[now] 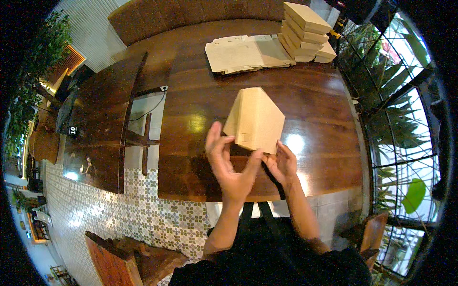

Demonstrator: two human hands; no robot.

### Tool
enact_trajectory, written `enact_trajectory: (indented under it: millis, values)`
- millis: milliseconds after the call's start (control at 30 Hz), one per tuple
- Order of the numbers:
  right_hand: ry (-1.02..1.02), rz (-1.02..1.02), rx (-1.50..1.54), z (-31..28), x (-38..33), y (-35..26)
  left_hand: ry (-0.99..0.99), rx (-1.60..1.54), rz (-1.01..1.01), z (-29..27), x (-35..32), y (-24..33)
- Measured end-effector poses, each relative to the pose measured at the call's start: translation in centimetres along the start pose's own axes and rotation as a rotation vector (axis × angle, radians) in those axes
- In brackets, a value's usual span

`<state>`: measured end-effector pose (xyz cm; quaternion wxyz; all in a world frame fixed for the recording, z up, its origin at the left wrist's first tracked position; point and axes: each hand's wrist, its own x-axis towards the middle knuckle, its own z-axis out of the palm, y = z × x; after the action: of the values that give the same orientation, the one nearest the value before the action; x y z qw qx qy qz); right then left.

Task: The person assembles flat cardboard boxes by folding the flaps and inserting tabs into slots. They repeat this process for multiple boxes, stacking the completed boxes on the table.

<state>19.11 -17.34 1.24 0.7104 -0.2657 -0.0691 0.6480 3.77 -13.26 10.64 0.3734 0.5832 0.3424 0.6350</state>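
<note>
A small brown cardboard box (260, 119), its sides folded up, is tilted with a corner toward the far side, over the near half of the dark wooden table. My right hand (285, 164) pinches its near right corner between thumb and fingers. On the other side, my left hand (231, 171) is open with its fingers spread around the near left corner. Its thumb tip lies by the box's near edge and one finger by the left side; the upper fingers are slightly blurred. Whether the box touches the table cannot be told.
Flat, die-cut cardboard sheets (248, 51) lie at the table's far side. Next to them on the right stands a stack of folded boxes (305, 31). A second table (100, 124) is at the left, beyond a gap with a black cable (155, 107). A wooden chair (114, 262) stands at lower left.
</note>
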Motion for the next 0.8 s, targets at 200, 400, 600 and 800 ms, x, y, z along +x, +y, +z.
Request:
enact_trajectory:
  millis: [200, 400, 600, 800]
  values:
    - [-0.217, 0.073, 0.146, -0.4, -0.2, 1.7, -0.07, 0.183, 0.178, 2.4, 0.4, 1.7]
    - [-0.139, 0.063, 0.082, 0.4, -0.5, 2.0, -0.068, 0.339, 0.276, 2.5, 0.2, 1.6]
    - [0.023, 0.069, -0.14, 1.9, -0.9, 1.8, -0.075, 0.397, 0.385, 3.1, 0.6, 0.4]
    - [-0.006, 0.143, -0.56, 2.4, -1.4, 1.3, -0.082, 0.539, 0.278, 1.2, 2.0, 0.6]
